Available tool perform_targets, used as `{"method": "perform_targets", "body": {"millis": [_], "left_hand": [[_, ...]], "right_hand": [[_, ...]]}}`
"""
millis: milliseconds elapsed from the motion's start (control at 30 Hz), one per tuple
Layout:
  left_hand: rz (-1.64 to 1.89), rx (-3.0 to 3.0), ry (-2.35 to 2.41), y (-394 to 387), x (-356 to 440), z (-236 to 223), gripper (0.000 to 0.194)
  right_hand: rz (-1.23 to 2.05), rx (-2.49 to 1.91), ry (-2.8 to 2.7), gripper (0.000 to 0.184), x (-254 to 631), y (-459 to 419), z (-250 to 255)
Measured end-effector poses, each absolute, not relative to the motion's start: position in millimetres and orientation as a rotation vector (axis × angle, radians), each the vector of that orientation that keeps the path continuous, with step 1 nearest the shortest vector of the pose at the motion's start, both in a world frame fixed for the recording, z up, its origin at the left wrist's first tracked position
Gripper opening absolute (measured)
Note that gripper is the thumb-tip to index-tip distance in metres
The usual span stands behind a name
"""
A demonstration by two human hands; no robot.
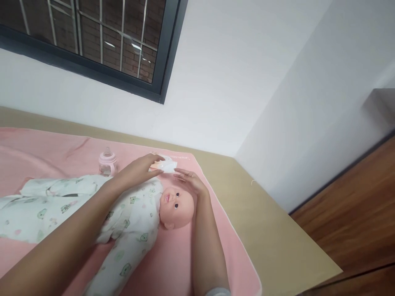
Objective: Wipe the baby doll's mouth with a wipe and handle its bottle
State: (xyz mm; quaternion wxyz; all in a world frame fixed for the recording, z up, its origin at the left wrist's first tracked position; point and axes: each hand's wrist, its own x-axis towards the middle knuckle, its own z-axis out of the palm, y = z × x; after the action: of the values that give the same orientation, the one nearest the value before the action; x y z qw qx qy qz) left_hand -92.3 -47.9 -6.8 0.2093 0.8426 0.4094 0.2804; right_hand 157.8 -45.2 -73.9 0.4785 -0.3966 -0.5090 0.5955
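A baby doll point(177, 207) in a white printed suit lies on its back on a pink mat point(173, 263), its head to the right. Beyond its shoulder is a small, soft-looking white packet point(168, 165) with an orange patch; its exact kind is not clear. My left hand point(147, 167) reaches across the doll's body, with fingers and thumb on either side of the packet's left end. At the packet's right corner, the fingers of my right hand point(189, 180) are stretched out and apart, close to or just touching it. My right forearm passes beside the doll's head.
A pink baby bottle point(108, 163) with handles stands upright left of my left hand. The mat covers part of a light wood-coloured table point(265, 222). Behind are a white wall and a dark-framed window point(162, 78). Brown wooden panelling point(354, 205) is at the right.
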Motion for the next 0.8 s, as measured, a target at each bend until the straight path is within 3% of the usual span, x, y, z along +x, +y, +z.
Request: {"method": "perform_targets", "body": {"millis": [300, 500, 667, 800], "left_hand": [[0.722, 2.152, 0.933, -49.1, -97.0, 0.1, 0.084], [0.488, 2.232, 0.863, -51.8, -104.3, 8.6, 0.036], [0.461, 2.271, 0.857, -52.6, -106.8, 9.1, 0.031], [0.314, 2.312, 0.796, -56.3, -100.9, 3.8, 0.027]], "right_hand": [[1.234, -0.937, -2.045, 0.034, 150.8, -84.5, 4.4], [1.328, -0.805, -2.091, 0.04, 138.9, -92.1, 13.5], [1.471, -0.763, -1.735, 0.057, 149.5, -80.0, -7.1], [1.556, -0.784, -1.413, 0.061, 159.6, -62.0, -45.2]]}}
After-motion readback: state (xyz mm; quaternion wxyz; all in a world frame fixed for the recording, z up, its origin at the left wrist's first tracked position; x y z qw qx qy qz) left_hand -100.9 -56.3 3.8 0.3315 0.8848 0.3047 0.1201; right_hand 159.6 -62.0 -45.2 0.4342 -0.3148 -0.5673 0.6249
